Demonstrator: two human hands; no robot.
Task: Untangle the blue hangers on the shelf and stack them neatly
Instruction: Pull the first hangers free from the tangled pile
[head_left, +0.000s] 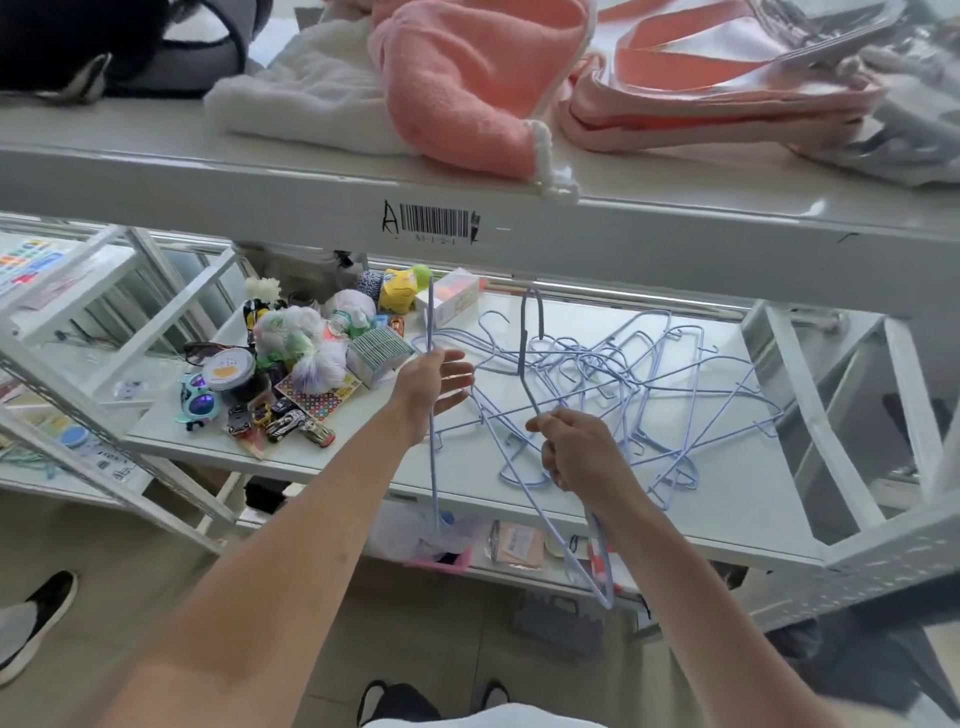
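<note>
Two blue hangers are up off the shelf (727, 493) while the rest lie in a tangled heap (623, 384) on its right half, hooks and shoulders laced through one another. The left hand (434, 382) has its fingers spread nearly straight toward the heap, and the long blue wire (432, 467) beside it runs upright past the palm; whether the thumb pins that wire or it merely leans there cannot be told. The right hand (576, 449) is curled tight around the shoulder of a lifted hanger (524, 348), whose hook rises toward the upper shelf edge and whose lower corner hangs out past the shelf front. The step in hand looks like separation: drawing single hangers clear of the knot, with no neat stack begun yet. Next would come freeing the lifted one from any wire hooked through it (its lower bar crosses several), then laying it flat on bare shelf, away from the toys and packets (291, 364) crowding the left side, as the stack's base.
</note>
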